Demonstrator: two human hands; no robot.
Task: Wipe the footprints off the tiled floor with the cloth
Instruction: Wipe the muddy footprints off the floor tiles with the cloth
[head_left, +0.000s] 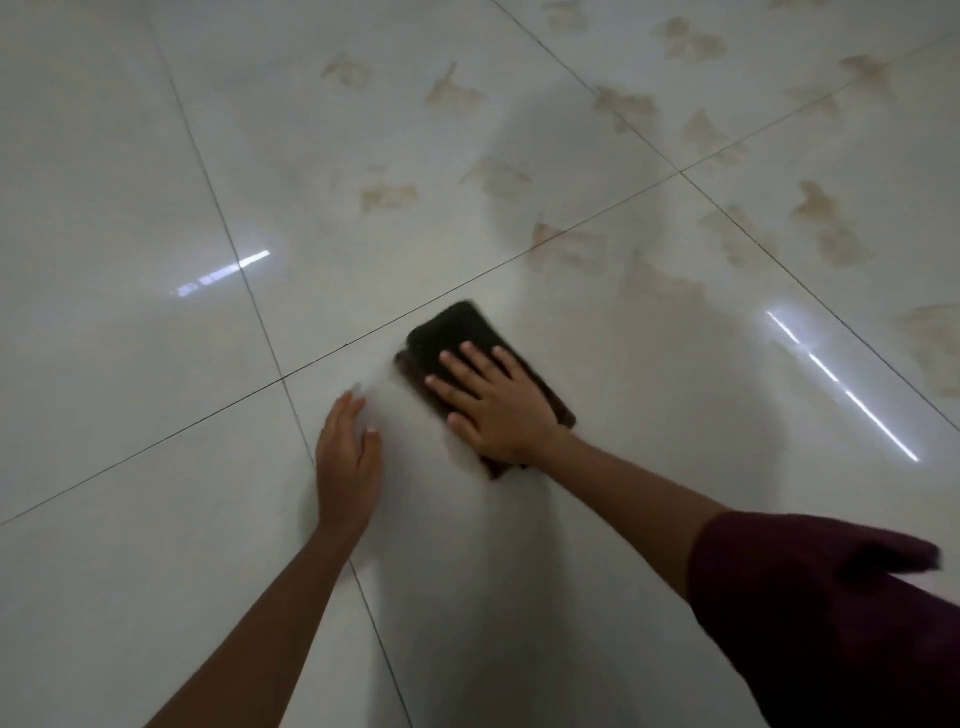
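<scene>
Pressing down flat on a dark folded cloth (470, 358) with the right hand (493, 410), fingers straight and spread across its top, not curling round it. Lying on the glossy pale tiled floor (130, 208) near the middle of the view, just on the near side of a dark grout line (332, 351) running across the tiles, with the cloth's far end sticking out beyond the fingertips and its near end showing under the wrist. Blurring a little at the cloth's edges.

Resting the left hand (348, 457) on the floor just beside the cloth, apart from it, fingers straight and held together, holding nothing, close to where two grout lines cross.

Showing brownish footprints (571, 244) scattered over the tiles beyond the cloth, spreading toward the far right corner of the floor, the nearest ones lying just past the cloth's far end. Reflecting bright streaks of light (841, 384) on the shiny tiles at the right and a smaller one at the left. Hanging into the lower right corner, a dark maroon sleeve (831, 597) on the right arm.
</scene>
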